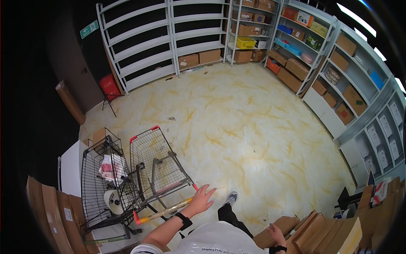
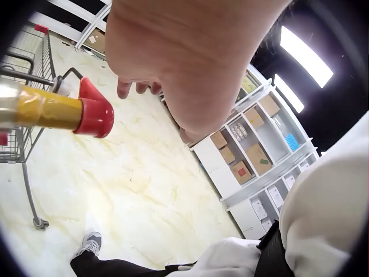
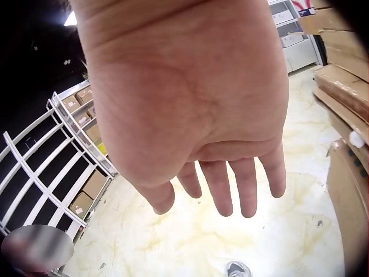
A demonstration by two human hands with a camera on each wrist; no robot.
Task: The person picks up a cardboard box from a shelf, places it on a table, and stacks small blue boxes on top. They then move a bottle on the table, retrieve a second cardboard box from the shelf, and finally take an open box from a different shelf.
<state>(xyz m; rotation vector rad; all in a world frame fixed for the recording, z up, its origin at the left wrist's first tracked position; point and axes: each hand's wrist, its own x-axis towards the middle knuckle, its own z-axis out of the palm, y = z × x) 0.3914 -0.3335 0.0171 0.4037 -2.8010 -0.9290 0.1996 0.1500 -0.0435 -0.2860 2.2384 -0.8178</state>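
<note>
A wire shopping cart (image 1: 153,146) with red corner caps stands at front left. Its yellow handle (image 1: 167,210) ends in a red cap (image 2: 95,111). Beside that handle end, my left hand (image 1: 202,200) reaches forward with its fingers spread. In the left wrist view the left palm (image 2: 173,63) is apart from the cap, with nothing in it. My right hand (image 1: 277,234) hangs low at my right side, near flattened cardboard. Its palm (image 3: 190,104) shows bare in the right wrist view, the fingers loosely extended.
Another black wire cart (image 1: 91,178), holding a white roll (image 1: 112,200) and packets, stands left of the first. Cardboard stacks (image 1: 315,233) lie at front right, more cardboard (image 1: 50,216) at front left. Shelves (image 1: 139,40) line the back and right walls. A red bin (image 1: 110,86) stands by the door.
</note>
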